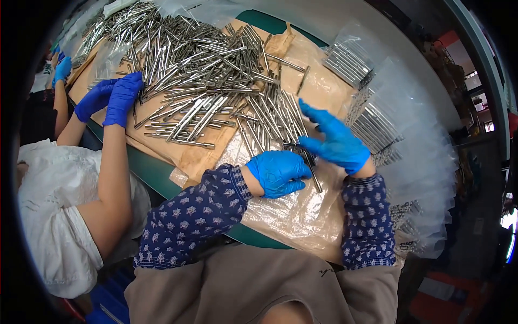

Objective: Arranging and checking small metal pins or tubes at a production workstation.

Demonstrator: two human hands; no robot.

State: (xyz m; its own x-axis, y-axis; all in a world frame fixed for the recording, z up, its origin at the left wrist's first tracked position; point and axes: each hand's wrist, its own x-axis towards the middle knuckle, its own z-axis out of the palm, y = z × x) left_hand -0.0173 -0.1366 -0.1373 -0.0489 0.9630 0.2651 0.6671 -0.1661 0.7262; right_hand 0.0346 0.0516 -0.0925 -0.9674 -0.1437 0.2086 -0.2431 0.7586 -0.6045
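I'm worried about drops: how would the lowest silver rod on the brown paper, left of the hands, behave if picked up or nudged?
The rod is probably stiff and rather heavy for its size, since it looks like metal. Its slim shape may roll, though the heap behind could block it. Its shiny surface might be slippery.

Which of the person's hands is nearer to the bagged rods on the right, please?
Right. The right hand is just left of the bagged rods; the left hand is farther left and nearer the person's body.
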